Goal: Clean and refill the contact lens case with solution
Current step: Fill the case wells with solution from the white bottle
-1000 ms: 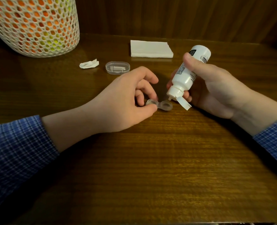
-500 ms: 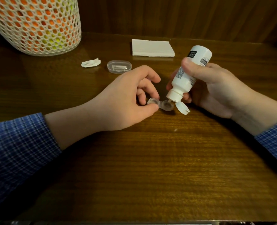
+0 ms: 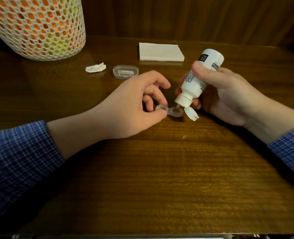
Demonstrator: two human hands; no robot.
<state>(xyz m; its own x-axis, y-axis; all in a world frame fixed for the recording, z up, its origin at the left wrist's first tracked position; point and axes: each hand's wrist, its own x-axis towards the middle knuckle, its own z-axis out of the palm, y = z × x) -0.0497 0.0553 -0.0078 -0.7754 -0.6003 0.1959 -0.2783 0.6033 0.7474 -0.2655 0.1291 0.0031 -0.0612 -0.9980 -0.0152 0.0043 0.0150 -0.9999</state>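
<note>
Refilling step under way on the table (image 3: 160, 169). Right hand (image 3: 229, 94) wrapped around the tilted solution bottle (image 3: 200, 73), nozzle just above the lens case (image 3: 167, 112); left hand (image 3: 134, 104) pinching the case's far well. Next, likely: squeeze gently, then shift to the other well.

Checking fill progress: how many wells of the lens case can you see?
2. One well sits pinched between the left hand's fingertips; the other well lies open under the solution bottle's nozzle.
</note>
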